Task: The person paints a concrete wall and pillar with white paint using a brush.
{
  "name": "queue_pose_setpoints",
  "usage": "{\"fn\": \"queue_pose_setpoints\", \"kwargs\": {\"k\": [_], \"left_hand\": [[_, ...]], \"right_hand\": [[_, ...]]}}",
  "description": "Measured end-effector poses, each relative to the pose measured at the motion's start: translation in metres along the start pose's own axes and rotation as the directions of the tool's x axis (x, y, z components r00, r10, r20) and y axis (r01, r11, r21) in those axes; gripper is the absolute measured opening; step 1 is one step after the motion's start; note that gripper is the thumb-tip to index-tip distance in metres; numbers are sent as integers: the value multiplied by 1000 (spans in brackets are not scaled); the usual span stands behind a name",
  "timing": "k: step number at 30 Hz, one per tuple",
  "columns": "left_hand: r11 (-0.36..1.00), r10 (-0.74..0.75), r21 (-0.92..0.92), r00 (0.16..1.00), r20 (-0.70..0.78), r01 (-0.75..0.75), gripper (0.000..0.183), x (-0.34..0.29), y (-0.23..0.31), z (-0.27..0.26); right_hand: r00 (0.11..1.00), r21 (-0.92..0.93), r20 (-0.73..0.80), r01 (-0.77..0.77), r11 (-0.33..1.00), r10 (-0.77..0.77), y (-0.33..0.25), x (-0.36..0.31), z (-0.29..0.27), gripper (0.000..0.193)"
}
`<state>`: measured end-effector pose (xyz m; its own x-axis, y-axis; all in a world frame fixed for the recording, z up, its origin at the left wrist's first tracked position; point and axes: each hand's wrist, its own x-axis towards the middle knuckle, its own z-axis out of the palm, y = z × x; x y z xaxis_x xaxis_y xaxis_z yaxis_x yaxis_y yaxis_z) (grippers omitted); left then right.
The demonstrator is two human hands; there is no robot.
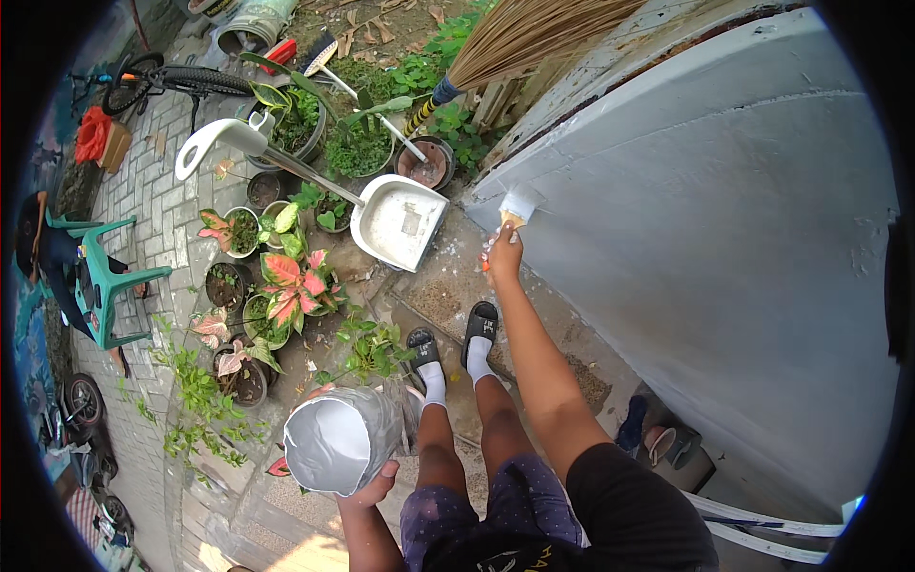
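My right hand (504, 255) is closed round the handle of a paintbrush (518, 204). Its pale, paint-wet bristles touch the lower left edge of the grey wall (696, 210), where a whitish patch shows. Low on the left, my left hand (374, 486) grips a paint container (387, 419) from beneath and the side. The container is smeared grey outside, and its mouth, tilted up toward me, shows pale grey-white paint within. Part of the left hand's fingers is hidden behind it.
A long-handled white dustpan (398, 224) stands left of the brush among potted plants (286, 286). Above it leans a stick broom (534, 43). A person sits by a green plastic chair (110, 276) at far left, near a bicycle (181, 78). My sandalled feet are on stained paving.
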<state>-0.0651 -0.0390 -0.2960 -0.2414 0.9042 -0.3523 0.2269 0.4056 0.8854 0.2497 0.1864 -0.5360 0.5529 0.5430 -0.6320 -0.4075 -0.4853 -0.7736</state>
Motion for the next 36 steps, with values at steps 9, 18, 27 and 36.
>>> {"fn": "queue_pose_setpoints", "kwargs": {"k": [9, 18, 27, 36], "left_hand": [[998, -10, 70, 998, 57, 6, 113, 3, 1, -2], [993, -18, 122, 997, 75, 8, 115, 0, -9, -3], [978, -32, 205, 999, 36, 24, 115, -14, -37, -13], [980, -8, 197, 1000, 5, 6, 115, -21, -42, -8]], "right_hand": [[936, -17, 24, -352, 936, 352, -14, 51, -25, 34], [967, 174, -90, 253, 952, -240, -38, -60, -52, 39], [927, 42, -19, -374, 926, 375, 49, 79, -30, 38], [891, 217, 194, -447, 868, 410, -74, 12, -87, 21]]}}
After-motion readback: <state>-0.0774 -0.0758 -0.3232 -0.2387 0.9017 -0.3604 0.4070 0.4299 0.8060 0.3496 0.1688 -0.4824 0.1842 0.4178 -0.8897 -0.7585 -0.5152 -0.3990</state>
